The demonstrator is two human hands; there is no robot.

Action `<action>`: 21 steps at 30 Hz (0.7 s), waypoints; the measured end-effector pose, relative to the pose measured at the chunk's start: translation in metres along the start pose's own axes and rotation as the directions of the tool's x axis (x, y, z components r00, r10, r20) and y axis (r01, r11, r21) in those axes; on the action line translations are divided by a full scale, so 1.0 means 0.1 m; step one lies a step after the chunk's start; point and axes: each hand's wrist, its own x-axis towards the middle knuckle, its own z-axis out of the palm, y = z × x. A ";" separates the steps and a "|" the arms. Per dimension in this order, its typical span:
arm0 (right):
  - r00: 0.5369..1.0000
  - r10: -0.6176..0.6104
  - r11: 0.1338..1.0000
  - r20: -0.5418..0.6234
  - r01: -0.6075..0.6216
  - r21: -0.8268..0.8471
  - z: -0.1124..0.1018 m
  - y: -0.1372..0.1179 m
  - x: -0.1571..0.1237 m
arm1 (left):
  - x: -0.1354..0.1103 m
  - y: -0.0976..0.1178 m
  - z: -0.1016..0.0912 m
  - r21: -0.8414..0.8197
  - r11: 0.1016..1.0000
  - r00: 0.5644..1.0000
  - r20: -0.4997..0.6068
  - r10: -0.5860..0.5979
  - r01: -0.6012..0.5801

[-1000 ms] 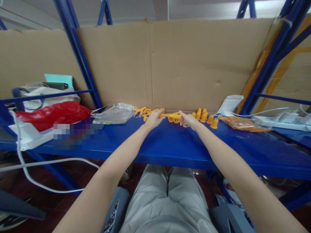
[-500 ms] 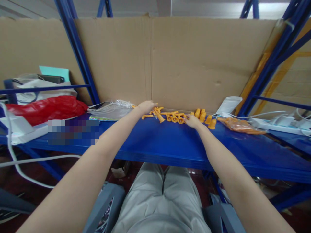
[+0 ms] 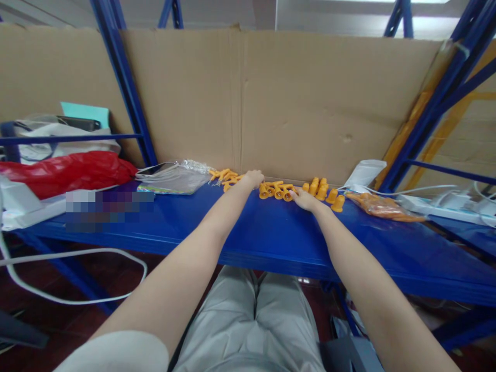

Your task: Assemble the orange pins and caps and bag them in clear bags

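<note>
Along the back of the blue shelf lies a row of orange plastic pieces (image 3: 278, 194), with round hollow ends facing me and thin stems behind. My left hand (image 3: 253, 179) is closed at the row's left end, on an orange piece with a cup-shaped end (image 3: 264, 192); its fingertips are partly hidden. My right hand (image 3: 304, 200) is at the right end, its fingers closed against the last piece (image 3: 287, 196). Left of my left hand is a loose pile of orange pieces (image 3: 223, 174) with small metal bits. Several orange cups (image 3: 321, 191) stand beyond my right hand.
A clear plastic bag (image 3: 180, 178) and a red bag (image 3: 73, 173) lie to the left. On the right are a bag of orange parts (image 3: 382, 205), a white object (image 3: 364, 173) and a white power strip (image 3: 437, 201). A cardboard panel (image 3: 310, 103) stands behind the shelf (image 3: 271, 230).
My left hand has moved right, away from the pile, and an orange piece now lies at the row's left end. My right hand has shifted slightly left and down. The view has moved a little.
</note>
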 end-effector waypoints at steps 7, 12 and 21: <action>0.996 0.085 0.993 0.015 -0.083 -0.085 0.07 -0.03 0.00 | 0.01 0.10 0.24 0.094 0.995 0.994 0.106 -0.039 0.029; 0.996 0.089 0.991 0.014 -0.087 -0.104 0.09 -0.02 0.01 | -0.03 0.06 0.36 0.020 0.987 0.987 0.024 -0.157 0.157; 0.998 0.060 0.987 0.007 -0.058 -0.152 0.15 0.09 0.10 | -0.07 -0.41 0.05 -0.032 0.969 0.962 0.134 -0.240 0.246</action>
